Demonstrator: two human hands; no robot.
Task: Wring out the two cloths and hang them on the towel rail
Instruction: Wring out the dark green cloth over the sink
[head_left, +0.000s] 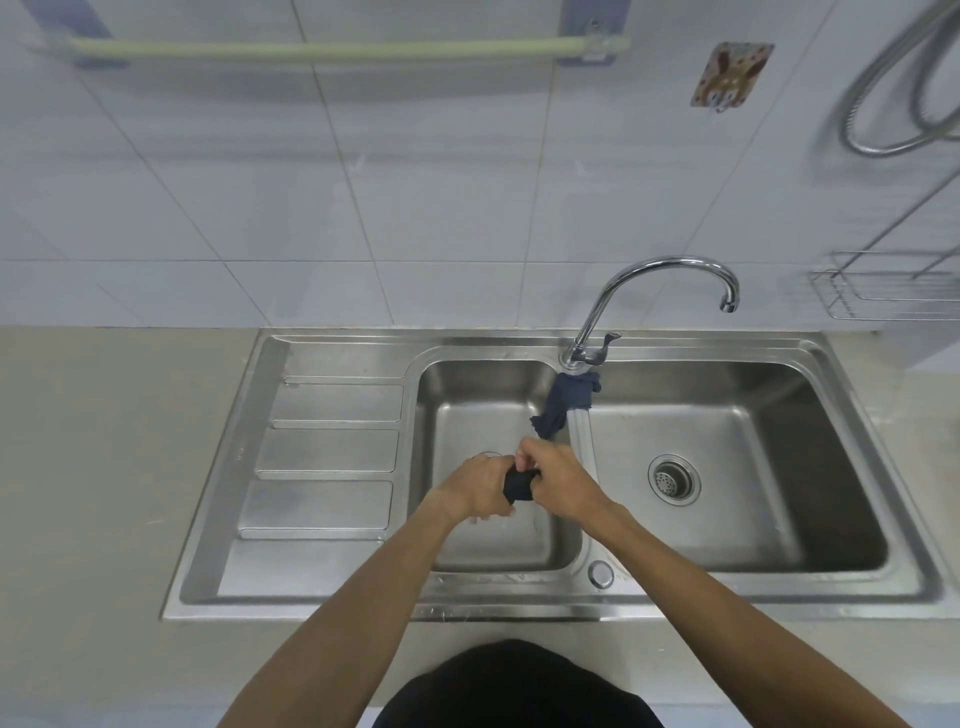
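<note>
Over the left basin of the steel sink (332, 597), my left hand (475, 486) and my right hand (558, 480) both grip a dark cloth (518, 487), bunched tight between them. Only a short stretch of it shows between the fists. A second, blue cloth (566, 402) lies draped over the divider between the two basins, just below the tap base. The pale green towel rail (332, 50) runs along the tiled wall high up at the left, with nothing on it.
A curved chrome tap (660, 270) arches over the right basin, whose drain (674, 479) is open. A wire rack (883, 286) and a shower hose (893, 104) hang on the wall at right. A hook plate (730, 75) sits right of the rail. Beige counter lies left.
</note>
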